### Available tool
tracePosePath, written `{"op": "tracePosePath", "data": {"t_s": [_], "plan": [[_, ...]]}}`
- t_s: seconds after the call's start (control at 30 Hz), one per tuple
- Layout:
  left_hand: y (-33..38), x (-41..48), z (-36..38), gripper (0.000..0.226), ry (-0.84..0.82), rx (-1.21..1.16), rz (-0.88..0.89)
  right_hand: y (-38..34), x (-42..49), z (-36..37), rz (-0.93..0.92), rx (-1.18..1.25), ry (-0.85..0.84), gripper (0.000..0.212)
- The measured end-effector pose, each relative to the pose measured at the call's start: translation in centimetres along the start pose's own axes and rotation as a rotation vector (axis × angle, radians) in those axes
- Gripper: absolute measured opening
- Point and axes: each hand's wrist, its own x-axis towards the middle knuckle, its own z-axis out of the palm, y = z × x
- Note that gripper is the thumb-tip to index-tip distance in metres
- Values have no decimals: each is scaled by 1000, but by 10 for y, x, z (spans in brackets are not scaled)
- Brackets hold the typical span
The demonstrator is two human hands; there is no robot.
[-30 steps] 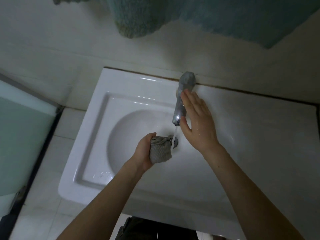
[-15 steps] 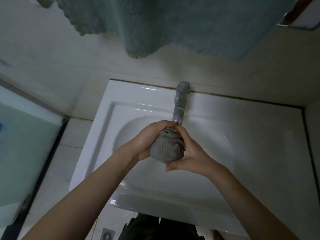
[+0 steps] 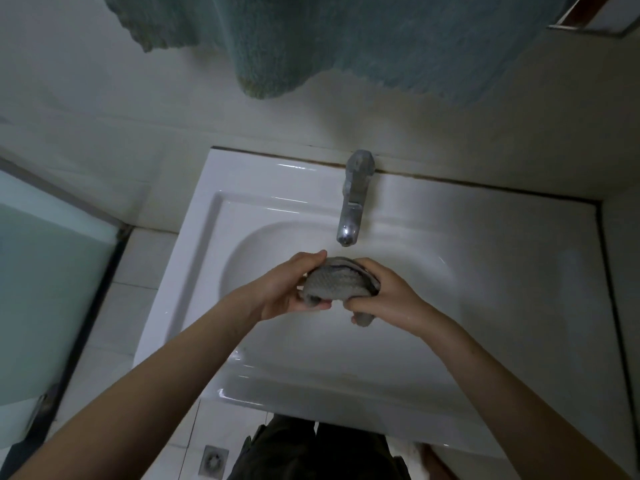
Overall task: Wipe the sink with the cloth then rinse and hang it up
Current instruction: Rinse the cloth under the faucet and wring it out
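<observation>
Both hands meet at centre frame, clamped on one grey cloth point(image 3: 337, 284) held over the sink point(image 3: 207, 271) bowl. Much of the cloth is buried in the two fists; only a humped, waffle-textured middle stretch shows, and its folds cannot be sorted out. A dark edge runs along its top.

The left hand point(image 3: 294, 289) grips the left end, thumb on top and fingers curled underneath. The right hand point(image 3: 388, 292) wraps the right end, knuckles up, with a short tail of cloth poking out below its fingers. Both bare forearms come in from the lower corners, cut off by the bottom edge.

The cloth's long axis lies across the frame, left to right, bowed upward in the middle with both ends drooping.

Just above it in the frame, the metal tap point(image 3: 353, 206) points its spout down toward the hands. The sink's right side is dim. A teal towel point(image 3: 381, 39) hangs across the top, cut off by the upper edge. At left stands a frosted glass panel point(image 3: 45, 289); at the bottom are a floor drain point(image 3: 213, 460) and dark trousers point(image 3: 294, 452).
</observation>
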Motion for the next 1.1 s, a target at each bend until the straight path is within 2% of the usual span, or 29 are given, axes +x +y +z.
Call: {"op": "tracePosePath", "data": {"t_s": [0.07,0.13,0.2,0.3,0.47,0.6,0.77,0.93,1.03,1.1], "plan": [[-4,5,11,37,50,44,59,3,2,0,13,21,18,54],[-6,12,23,43,146,86,93,2,3,8,44,80,80,37],[-8,20,37,50,206,63,101,1,9,26,46,135,261,18],[-12,30,57,54,366,45,210,2,19,51,57,203,497,35],[-20,38,64,30,504,-56,301,9,26,60,55,72,644,55],[-32,48,60,29,564,-53,286,24,32,70,13,38,734,59],[-59,57,50,50,604,-55,239,52,37,82,-61,-140,713,66],[-89,72,37,44,645,-76,117,84,39,95,-98,-290,650,69],[-93,68,35,35,606,-102,49,83,35,95,-33,-258,578,58],[-83,61,37,34,577,-88,63,71,30,89,63,-97,536,47]]}}
